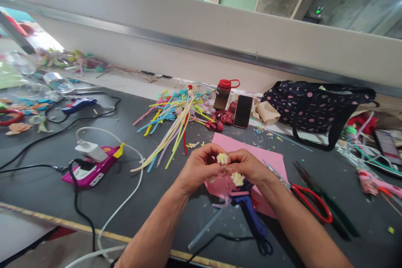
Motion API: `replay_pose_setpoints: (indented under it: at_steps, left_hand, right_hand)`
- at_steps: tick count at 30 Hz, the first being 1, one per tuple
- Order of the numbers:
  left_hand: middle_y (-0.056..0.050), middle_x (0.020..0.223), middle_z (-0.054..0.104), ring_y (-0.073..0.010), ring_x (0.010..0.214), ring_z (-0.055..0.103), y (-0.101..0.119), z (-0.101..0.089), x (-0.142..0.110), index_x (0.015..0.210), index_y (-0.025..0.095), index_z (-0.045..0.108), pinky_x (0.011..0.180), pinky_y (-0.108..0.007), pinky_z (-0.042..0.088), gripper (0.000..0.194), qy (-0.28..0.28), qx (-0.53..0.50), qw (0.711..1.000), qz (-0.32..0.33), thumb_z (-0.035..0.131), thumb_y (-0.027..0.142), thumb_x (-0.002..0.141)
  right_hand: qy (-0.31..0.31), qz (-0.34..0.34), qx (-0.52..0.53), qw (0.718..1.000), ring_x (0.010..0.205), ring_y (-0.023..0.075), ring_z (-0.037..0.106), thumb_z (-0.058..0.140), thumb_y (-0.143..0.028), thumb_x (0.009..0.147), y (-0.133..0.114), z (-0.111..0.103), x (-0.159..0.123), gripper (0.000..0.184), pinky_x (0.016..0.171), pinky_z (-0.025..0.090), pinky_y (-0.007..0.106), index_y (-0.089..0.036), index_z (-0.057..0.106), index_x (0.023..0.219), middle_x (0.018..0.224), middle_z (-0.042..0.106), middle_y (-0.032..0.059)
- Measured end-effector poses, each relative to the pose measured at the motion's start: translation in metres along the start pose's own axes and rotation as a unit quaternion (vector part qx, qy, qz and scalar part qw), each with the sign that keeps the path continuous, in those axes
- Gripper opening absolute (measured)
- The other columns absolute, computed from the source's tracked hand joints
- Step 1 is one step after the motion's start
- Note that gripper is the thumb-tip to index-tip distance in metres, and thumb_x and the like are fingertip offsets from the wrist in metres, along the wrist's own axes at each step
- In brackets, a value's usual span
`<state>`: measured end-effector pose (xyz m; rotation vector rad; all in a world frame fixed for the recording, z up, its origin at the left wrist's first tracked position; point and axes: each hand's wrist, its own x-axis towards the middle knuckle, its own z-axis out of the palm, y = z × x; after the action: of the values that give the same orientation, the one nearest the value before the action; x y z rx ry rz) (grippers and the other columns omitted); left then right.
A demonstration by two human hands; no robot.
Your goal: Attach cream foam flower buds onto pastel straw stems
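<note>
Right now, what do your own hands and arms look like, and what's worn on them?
The left hand and right hand are bare, with no gloves. No watch or bracelet shows. No sleeve covers the visible left forearm or right forearm. I can't tell about rings.

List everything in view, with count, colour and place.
tufts: two, pale yellow, centre
sheet: one, pink, centre
glue gun: one, blue, front centre
tools: two, blue and pink, left and right
scissors: one, red-handled, right
pliers: one, green-handled, right
fuzzy strips: many, multicoloured, back centre
red-topped bottle: one, dark, back
phones: two, dark, back, far right
bag: one, dark, right back
power strip: one, magenta, left
cords: several, black and white, left
scraps: uncounted, mixed, scattered
left hand: one, bare, centre
right hand: one, bare, centre
</note>
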<state>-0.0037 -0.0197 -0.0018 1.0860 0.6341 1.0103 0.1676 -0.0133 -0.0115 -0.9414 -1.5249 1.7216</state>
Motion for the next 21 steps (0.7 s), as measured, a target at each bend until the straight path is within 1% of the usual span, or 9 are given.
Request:
replay_pose_setpoints:
  at_steps: [2,3,5,7,8,10,13,15,21]
  left_hand:
    - [0.000,0.073,0.059,-0.0093,0.058,0.053,0.000,0.000,0.000,0.082,0.016,0.061,0.055,-0.021,0.043,0.027,0.005,-0.006,1.000,0.000,0.075,0.017,0.058]
    - [-0.001,0.078,0.060,-0.0100,0.062,0.055,0.000,-0.001,0.001,0.087,0.017,0.062,0.058,-0.022,0.044,0.033,0.007,-0.016,1.000,0.006,0.075,0.017,0.057]
    - [-0.004,0.090,0.061,-0.0133,0.074,0.057,0.000,-0.003,0.003,0.101,0.019,0.061,0.067,-0.024,0.045,0.047,0.019,-0.055,0.998,0.023,0.075,0.018,0.056]
    - [-0.007,0.097,0.060,-0.0158,0.083,0.057,-0.001,-0.005,0.005,0.107,0.018,0.059,0.072,-0.025,0.044,0.047,0.048,-0.100,0.994,0.025,0.072,0.025,0.062]
    - [-0.007,0.095,0.061,-0.0158,0.083,0.057,-0.001,-0.005,0.006,0.104,0.017,0.059,0.072,-0.026,0.044,0.041,0.061,-0.115,0.991,0.015,0.069,0.029,0.066]
    - [-0.006,0.086,0.062,-0.0134,0.074,0.057,-0.004,-0.005,0.007,0.093,0.015,0.062,0.066,-0.024,0.043,0.030,0.062,-0.123,0.990,-0.021,0.065,0.033,0.069]
    - [-0.003,0.070,0.062,-0.0085,0.057,0.052,-0.010,0.001,0.006,0.078,0.012,0.063,0.055,-0.020,0.037,0.024,0.010,-0.099,0.992,-0.075,0.071,0.028,0.063]
    - [-0.003,0.066,0.063,-0.0075,0.054,0.051,-0.012,0.006,0.005,0.075,0.012,0.062,0.053,-0.020,0.035,0.022,-0.006,-0.097,0.991,-0.090,0.073,0.025,0.061]
    - [-0.002,0.058,0.062,-0.0091,0.051,0.053,-0.011,0.009,0.004,0.070,0.011,0.064,0.053,-0.021,0.036,0.020,0.007,-0.129,0.986,-0.101,0.071,0.028,0.063]
  right_hand:
    - [0.010,-0.003,0.012,1.000,0.053,0.0090,0.046,0.073,-0.028,0.062,0.001,0.001,0.001,0.018,0.053,0.035,0.021,-0.013,0.066,0.066,0.061,0.058,-0.0014]
    - [0.016,-0.011,0.021,1.000,0.052,0.0089,0.046,0.073,-0.027,0.061,0.000,0.001,0.001,0.017,0.053,0.034,0.021,-0.013,0.065,0.064,0.060,0.058,-0.0016]
    - [0.040,-0.036,0.051,0.997,0.052,0.0087,0.046,0.073,-0.026,0.061,-0.003,0.000,0.001,0.015,0.052,0.034,0.021,-0.014,0.065,0.063,0.060,0.057,-0.0017]
    - [0.080,-0.068,0.085,0.991,0.051,0.0086,0.046,0.072,-0.025,0.060,-0.007,-0.001,0.000,0.014,0.051,0.034,0.021,-0.014,0.066,0.064,0.062,0.058,-0.0015]
    - [0.102,-0.083,0.097,0.986,0.051,0.0084,0.046,0.072,-0.025,0.060,-0.009,-0.002,0.000,0.013,0.050,0.034,0.021,-0.015,0.066,0.065,0.063,0.058,-0.0014]
    - [0.142,-0.112,0.112,0.977,0.051,0.0083,0.045,0.073,-0.026,0.059,-0.011,-0.003,0.000,0.014,0.050,0.034,0.021,-0.016,0.065,0.063,0.064,0.057,-0.0014]
    - [0.180,-0.135,0.114,0.968,0.051,0.0086,0.044,0.072,-0.027,0.059,-0.009,-0.003,0.002,0.013,0.049,0.034,0.022,-0.017,0.065,0.065,0.064,0.057,-0.0015]
    - [0.184,-0.134,0.096,0.969,0.051,0.0094,0.045,0.071,-0.028,0.061,-0.006,-0.003,0.003,0.013,0.049,0.034,0.022,-0.018,0.066,0.066,0.063,0.056,-0.0015]
    - [0.167,-0.143,0.059,0.974,0.055,0.0110,0.045,0.071,-0.029,0.064,0.000,0.000,0.004,0.011,0.050,0.035,0.023,-0.019,0.067,0.067,0.063,0.055,-0.0005]
